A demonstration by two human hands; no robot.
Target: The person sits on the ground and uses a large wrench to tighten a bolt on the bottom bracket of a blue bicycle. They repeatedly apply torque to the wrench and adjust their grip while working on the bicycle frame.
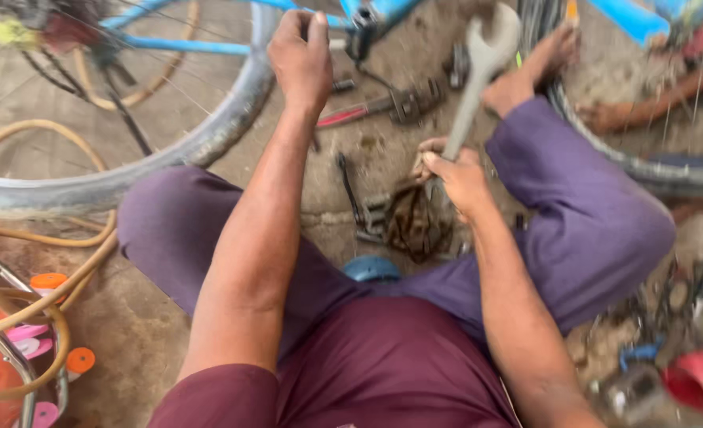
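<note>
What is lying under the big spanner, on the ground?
Under the big spanner, held by the right hand, lie pliers and a rusty chain heap. The hand covers its handle end.

Right hand (456, 176) grips spanner (478, 71); left hand (301, 57) apparently on pedal.

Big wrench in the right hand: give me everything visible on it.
The large grey metal open-ended wrench has a long flat shank and a broad forked head at the top. It looks dull, worn and a little motion-blurred. It stands nearly upright, leaning slightly right, head up near the blue bicycle frame. The right hand has its grip around the lower end; the bottom tip is hidden in the fist. Nothing else visibly touches it.
</note>
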